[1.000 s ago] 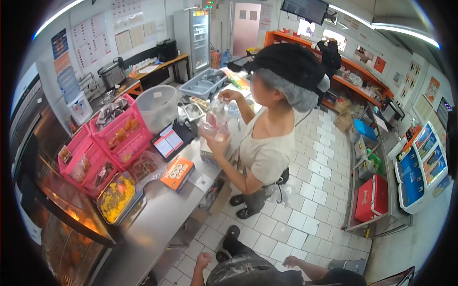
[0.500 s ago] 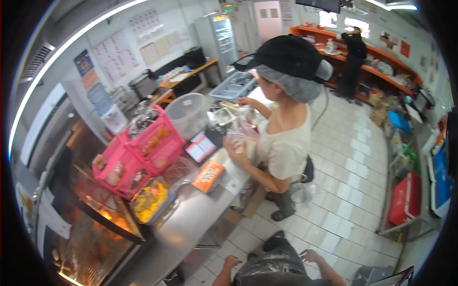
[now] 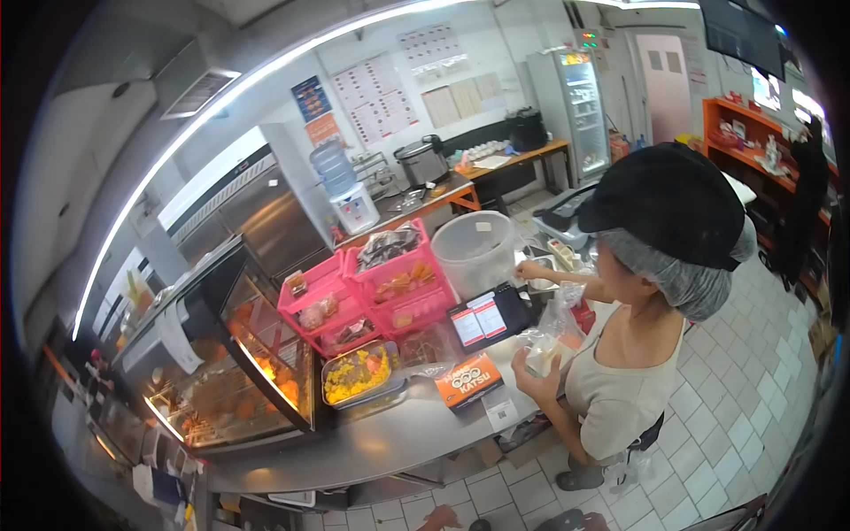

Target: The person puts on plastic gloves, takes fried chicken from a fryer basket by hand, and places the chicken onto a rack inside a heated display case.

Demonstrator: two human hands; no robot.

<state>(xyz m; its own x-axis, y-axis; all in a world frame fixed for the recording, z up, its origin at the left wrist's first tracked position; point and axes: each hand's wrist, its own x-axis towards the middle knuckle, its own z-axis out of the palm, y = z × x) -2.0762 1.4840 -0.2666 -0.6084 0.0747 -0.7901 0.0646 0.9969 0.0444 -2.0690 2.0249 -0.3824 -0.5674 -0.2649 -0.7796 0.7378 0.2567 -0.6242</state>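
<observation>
At the bottom edge my left hand (image 3: 438, 519) shows only in part, below the steel counter (image 3: 354, 451) and apart from everything on it. Its fingers are cut off and blurred. My right hand cannot be made out. Nearest on the counter are a metal tray of yellow food (image 3: 356, 375) and an orange-and-white box (image 3: 467, 382) marked KATSU. Beyond the box stands a dark tablet (image 3: 482, 319) with a lit screen. A co-worker (image 3: 620, 354) in a black cap and hairnet holds a clear plastic bag (image 3: 556, 326); the co-worker's other hand reaches toward small containers.
Pink baskets (image 3: 412, 292) with packed food stand behind the tray, beside a large clear tub (image 3: 474, 252). A lit glass warming cabinet (image 3: 239, 380) fills the left. A water dispenser (image 3: 354, 205) and a glass-door fridge (image 3: 580, 115) stand farther back. White tiles (image 3: 708, 425) cover the floor.
My view has swung left and up, so the counter and co-worker appear farther right. My hands have dropped toward or past the bottom edge. The co-worker still holds the bag.
</observation>
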